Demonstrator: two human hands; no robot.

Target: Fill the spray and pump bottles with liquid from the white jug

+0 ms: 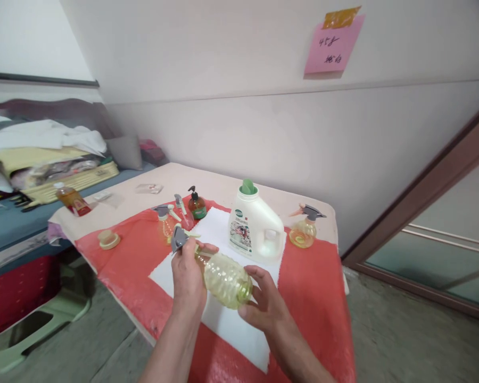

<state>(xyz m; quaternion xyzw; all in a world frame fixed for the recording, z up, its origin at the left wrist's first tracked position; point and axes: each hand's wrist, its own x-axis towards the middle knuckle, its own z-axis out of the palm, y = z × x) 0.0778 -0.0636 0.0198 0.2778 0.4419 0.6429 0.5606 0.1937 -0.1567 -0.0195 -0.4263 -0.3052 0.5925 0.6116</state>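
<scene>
Over the table I hold a clear yellowish spray bottle (225, 279) tilted on its side. My left hand (188, 276) is closed round its neck, just under the grey trigger head (178, 239). My right hand (263, 300) cups the bottle's round base with curled fingers. Under them lies a white cloth (233, 324) on a red cover (315, 298). Behind stands a white detergent jug (253, 226) with a green cap.
Another yellow spray bottle (303, 230) stands at the right, and two small sprayers (165, 221) and a dark pump bottle (197, 206) stand behind. A cream lid (108, 239) and an orange bottle (72, 199) lie left. Piled bedding (43, 149) is far left. A door frame (423, 186) is at right.
</scene>
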